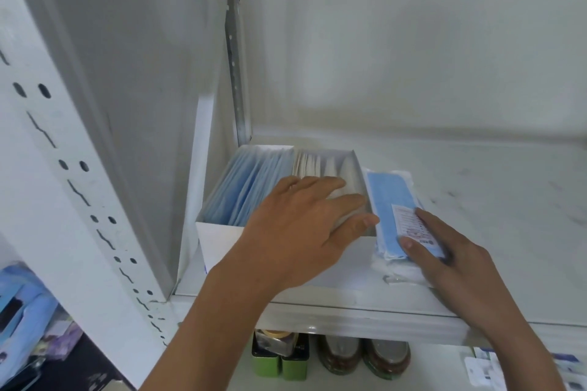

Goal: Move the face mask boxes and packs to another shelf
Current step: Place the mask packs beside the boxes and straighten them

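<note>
Left hand (298, 225) lies flat with straight fingers (346, 203) over the open white mask box (222, 238), grasping nothing. Right hand (451, 260) presses relaxed fingers on the blue mask pack (390, 194), clear-wrapped with a printed label, lying on the shelf (476, 187) just beside the box.

No text is reading clearly. White label (413, 224) on the blue face mask pack (394, 200) is carrying rows of small red and dark print, too blurred to make out. Small packets (486, 368) on the lower shelf are showing blue markings, also illegible.
</note>
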Tool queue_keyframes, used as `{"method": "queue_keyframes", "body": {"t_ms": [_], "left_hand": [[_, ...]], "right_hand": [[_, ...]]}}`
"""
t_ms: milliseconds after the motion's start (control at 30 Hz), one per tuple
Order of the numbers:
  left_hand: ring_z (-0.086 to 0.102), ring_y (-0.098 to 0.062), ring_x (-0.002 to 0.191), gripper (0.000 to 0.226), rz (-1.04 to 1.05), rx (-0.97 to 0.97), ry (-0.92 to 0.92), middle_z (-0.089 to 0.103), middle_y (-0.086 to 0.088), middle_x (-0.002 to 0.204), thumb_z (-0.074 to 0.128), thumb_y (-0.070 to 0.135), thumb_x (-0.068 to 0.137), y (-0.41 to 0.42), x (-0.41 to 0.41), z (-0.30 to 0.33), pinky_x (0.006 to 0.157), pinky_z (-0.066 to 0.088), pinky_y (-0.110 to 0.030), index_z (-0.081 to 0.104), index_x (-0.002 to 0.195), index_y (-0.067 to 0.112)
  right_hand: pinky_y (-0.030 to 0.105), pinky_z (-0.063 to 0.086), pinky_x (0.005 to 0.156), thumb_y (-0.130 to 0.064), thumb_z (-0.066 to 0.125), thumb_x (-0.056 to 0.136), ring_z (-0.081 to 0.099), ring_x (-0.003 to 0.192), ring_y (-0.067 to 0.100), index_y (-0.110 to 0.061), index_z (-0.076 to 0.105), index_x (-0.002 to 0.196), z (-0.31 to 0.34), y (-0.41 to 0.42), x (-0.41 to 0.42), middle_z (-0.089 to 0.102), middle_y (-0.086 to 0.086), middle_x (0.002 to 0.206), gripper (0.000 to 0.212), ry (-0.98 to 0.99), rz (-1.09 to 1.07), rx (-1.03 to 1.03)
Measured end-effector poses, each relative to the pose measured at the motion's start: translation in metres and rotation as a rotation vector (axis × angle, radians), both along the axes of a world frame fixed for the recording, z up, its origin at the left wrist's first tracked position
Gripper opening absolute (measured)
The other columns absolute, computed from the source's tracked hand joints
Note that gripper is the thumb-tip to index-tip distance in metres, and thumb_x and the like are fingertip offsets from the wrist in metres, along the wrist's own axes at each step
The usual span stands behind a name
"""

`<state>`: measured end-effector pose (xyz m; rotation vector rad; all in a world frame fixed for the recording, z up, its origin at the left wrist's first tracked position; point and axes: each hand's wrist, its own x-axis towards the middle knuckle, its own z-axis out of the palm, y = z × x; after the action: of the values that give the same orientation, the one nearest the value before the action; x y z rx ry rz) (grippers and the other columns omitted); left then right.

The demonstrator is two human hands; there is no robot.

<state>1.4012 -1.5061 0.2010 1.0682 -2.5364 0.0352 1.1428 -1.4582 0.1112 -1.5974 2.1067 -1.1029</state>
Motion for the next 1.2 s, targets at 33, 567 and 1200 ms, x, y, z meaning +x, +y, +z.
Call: {"method": "queue_keyframes", "body": {"t_ms": [33,567,1200], "left_hand": [[0.051,-0.014,0.133,0.065,-0.010,-0.021,0.049,0.057,0.006,0.146,0.013,0.063,0.098,0.002,0.002,0.001,0.115,0.034,-0.040,0.057,0.138,0.035],[0.061,-0.013,0.099,0.019,0.268,-0.039,0.420,0.061,0.009,0.114,0.052,0.022,0.098,0.003,0.087,-0.023,0.082,0.059,-0.039,0.069,0.104,0.017],[0.058,-0.016,0.076,0.031,0.466,0.090,0.015,0.056,0.006,0.088,0.064,0.052,0.083,-0.028,0.067,0.026,0.073,0.053,-0.038,0.060,0.085,0.021]], "right_hand": [[0.027,0.042,0.087,-0.069,0.057,0.081,0.054,0.107,0.006,-0.045,0.046,0.142,0.001,0.000,0.000,0.056,-0.023,0.124,0.067,-0.001,0.000,-0.001],[0.043,0.031,0.116,-0.062,0.032,0.093,0.038,0.140,0.017,-0.026,0.053,0.143,0.032,-0.001,0.020,0.047,-0.005,0.152,0.064,0.160,-0.024,-0.308],[0.002,0.026,0.107,-0.051,0.035,0.100,0.039,0.138,-0.005,-0.032,0.063,0.130,0.021,-0.012,0.092,0.047,-0.025,0.146,0.046,-0.183,0.299,-0.433]]}}
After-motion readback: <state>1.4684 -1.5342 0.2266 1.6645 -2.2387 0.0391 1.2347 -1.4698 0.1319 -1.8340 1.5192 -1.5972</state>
